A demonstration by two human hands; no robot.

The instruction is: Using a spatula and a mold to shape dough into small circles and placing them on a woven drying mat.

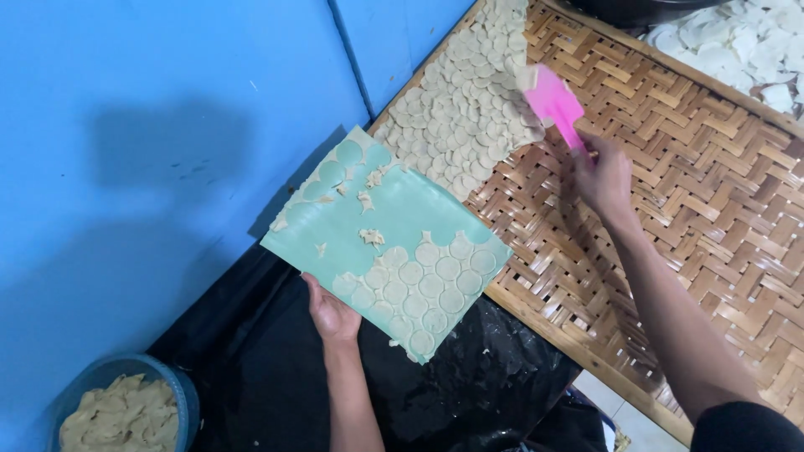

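My left hand (330, 313) grips the near edge of a pale green board (402, 213) and holds it tilted over the edge of a woven bamboo tray (670, 192). Round dough discs (423, 289) stick to the board's near corner, and a few more cling to its far corner with dough scraps between. My right hand (603, 176) holds a pink scraper (554, 100) out over the tray. The scraper's blade touches the edge of a dense patch of dough discs (469, 100) laid on the tray.
A blue wall (167, 125) fills the left side. Black plastic sheeting (452, 393) lies under the board. A blue bowl (182, 393) with dough scraps sits at bottom left. White discs (737, 42) lie on another tray at top right.
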